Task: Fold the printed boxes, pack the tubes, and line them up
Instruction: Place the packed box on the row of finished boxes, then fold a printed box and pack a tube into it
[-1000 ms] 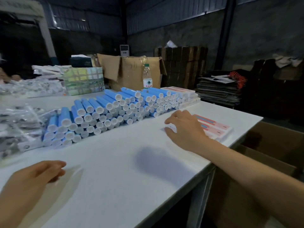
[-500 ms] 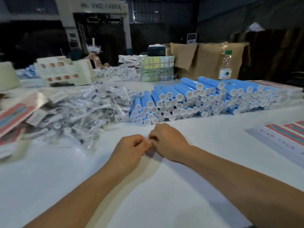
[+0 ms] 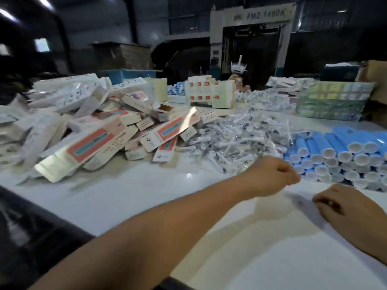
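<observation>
Hands blurred: left hand (image 3: 274, 174) fisted, right hand (image 3: 343, 204) curled; contents indiscernible; tubes (image 3: 343, 155) cropped right.

a white table (image 3: 129, 197) carries a heap of small clear-wrapped white pieces (image 3: 234, 141), too blurred to tell what they are. further back stands a block of white cartons with red squares (image 3: 210, 92), and to its right a stack of green and yellow packs (image 3: 333, 101). behind these another person holds something white (image 3: 238, 68). beyond, a pale machine frame (image 3: 251, 19) bears blurred lettering before a dark corrugated wall (image 3: 100, 21)
</observation>
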Action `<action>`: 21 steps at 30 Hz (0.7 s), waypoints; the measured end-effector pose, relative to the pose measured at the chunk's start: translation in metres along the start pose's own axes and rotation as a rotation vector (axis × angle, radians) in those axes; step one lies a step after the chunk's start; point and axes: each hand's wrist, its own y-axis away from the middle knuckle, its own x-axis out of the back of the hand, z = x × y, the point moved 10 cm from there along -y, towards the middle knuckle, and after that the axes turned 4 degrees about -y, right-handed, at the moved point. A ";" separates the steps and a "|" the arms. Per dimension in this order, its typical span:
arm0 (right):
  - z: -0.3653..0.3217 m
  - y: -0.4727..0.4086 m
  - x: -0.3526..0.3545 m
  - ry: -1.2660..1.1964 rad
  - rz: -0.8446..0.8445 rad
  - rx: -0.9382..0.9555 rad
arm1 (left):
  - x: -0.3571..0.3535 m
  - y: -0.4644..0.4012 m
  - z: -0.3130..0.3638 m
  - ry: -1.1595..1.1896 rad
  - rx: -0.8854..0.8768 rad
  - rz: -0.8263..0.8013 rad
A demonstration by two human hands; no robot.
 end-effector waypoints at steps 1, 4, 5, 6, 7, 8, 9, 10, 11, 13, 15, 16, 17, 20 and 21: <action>0.003 -0.001 -0.001 0.004 0.012 0.008 | 0.025 -0.002 -0.004 -0.081 0.004 0.043; 0.014 -0.001 -0.008 0.022 -0.006 0.031 | 0.108 -0.002 -0.029 -0.380 0.065 0.217; 0.014 0.000 -0.008 0.014 -0.015 0.037 | 0.139 0.002 -0.041 -0.497 0.109 0.295; 0.016 -0.001 -0.008 0.012 -0.011 0.056 | 0.170 0.007 -0.055 -0.615 0.164 0.376; 0.018 -0.001 -0.010 0.013 -0.018 0.053 | 0.197 0.013 -0.070 -0.730 0.224 0.445; 0.021 -0.001 -0.010 0.007 -0.030 0.032 | 0.220 0.019 -0.085 -0.821 0.285 0.490; 0.030 -0.001 -0.016 -0.007 -0.035 0.009 | 0.238 0.023 -0.101 -0.870 0.343 0.512; 0.038 -0.002 -0.019 -0.022 -0.025 0.003 | 0.249 0.027 -0.117 -0.890 0.395 0.522; 0.053 -0.002 -0.028 -0.045 -0.028 -0.018 | 0.257 0.028 -0.130 -0.915 0.432 0.524; 0.083 -0.003 -0.039 -0.067 -0.011 -0.033 | 0.263 0.025 -0.145 -1.022 0.436 0.542; 0.100 -0.005 -0.048 -0.048 -0.008 -0.024 | 0.264 0.018 -0.148 -1.120 0.401 0.591; 0.099 -0.005 -0.050 -0.041 -0.004 -0.024 | 0.264 0.015 -0.150 -1.139 0.401 0.610; 0.093 -0.005 -0.047 -0.032 -0.014 -0.038 | 0.265 0.012 -0.153 -1.153 0.412 0.618; 0.042 -0.003 -0.021 0.011 -0.019 -0.025 | 0.266 0.005 -0.161 -1.233 0.422 0.637; 0.028 -0.002 -0.013 0.009 -0.016 -0.055 | 0.266 0.003 -0.161 -1.256 0.419 0.648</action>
